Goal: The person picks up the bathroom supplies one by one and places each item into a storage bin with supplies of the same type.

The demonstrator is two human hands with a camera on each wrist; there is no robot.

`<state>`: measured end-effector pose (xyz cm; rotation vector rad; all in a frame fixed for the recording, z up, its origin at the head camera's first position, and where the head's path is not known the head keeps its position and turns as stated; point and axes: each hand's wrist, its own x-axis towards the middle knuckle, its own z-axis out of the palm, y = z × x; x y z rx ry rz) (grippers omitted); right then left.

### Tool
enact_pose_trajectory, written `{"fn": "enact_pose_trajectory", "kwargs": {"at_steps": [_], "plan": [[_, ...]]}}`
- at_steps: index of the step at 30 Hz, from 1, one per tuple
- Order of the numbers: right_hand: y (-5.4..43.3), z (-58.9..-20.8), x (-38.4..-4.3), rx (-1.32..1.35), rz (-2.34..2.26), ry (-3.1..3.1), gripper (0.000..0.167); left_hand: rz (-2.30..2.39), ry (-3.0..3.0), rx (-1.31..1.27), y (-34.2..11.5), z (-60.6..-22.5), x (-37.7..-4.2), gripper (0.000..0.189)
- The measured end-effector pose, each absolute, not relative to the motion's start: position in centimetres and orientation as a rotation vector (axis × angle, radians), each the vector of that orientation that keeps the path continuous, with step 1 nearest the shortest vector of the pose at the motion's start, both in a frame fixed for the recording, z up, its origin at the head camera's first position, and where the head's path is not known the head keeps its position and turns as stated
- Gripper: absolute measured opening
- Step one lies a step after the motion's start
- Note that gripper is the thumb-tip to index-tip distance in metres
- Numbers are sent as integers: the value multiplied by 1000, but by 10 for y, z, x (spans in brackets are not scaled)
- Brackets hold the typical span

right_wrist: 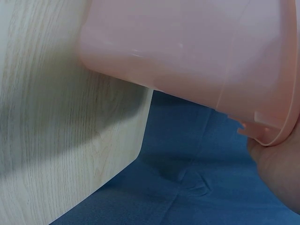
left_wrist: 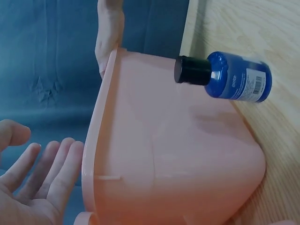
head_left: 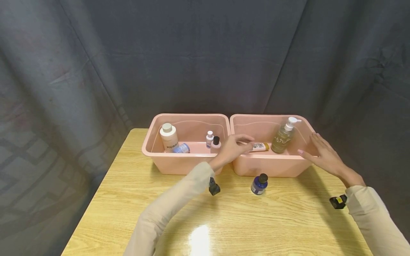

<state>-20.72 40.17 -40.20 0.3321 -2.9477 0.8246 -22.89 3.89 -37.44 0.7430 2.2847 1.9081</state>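
Observation:
My left hand (head_left: 235, 147) hovers over the left part of the right pink bin (head_left: 266, 166), holding nothing; the left wrist view shows its fingers (left_wrist: 68, 173) loosely extended. Just beyond its fingertips a white tube with a gold cap (head_left: 260, 147) lies in that bin. To the tube's right stands a clear pump bottle (head_left: 282, 138) with a white pump. My right hand (head_left: 325, 156) rests on the bin's right rim, fingers straight along the side and thumb over the front corner. A blue bottle with a black cap (head_left: 259, 184) stands on the table before this bin.
Left of it stands another pink bin (head_left: 182, 165), containing a large white bottle (head_left: 168, 138), a light blue container (head_left: 181, 148) on its side, a small white bottle (head_left: 209, 139) and a pink bottle with black cap (head_left: 216, 145). Dark curtain (head_left: 192, 57) hangs behind the wooden table (head_left: 128, 199).

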Motion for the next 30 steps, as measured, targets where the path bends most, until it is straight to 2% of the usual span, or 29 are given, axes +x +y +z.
{"fn": "enact_pose_trajectory", "kwargs": {"at_steps": [5, 18, 30], "plan": [[402, -402, -207, 321, 843, -2948, 93, 1908, 2304, 722, 40, -378, -222, 17], [402, -400, -207, 329, 844, -2945, 93, 1812, 2440, 1028, 48, -388, -205, 12], [402, -401, -207, 339, 834, -2942, 93, 1617, 2486, 1104, 54, -401, -191, 15]]}}
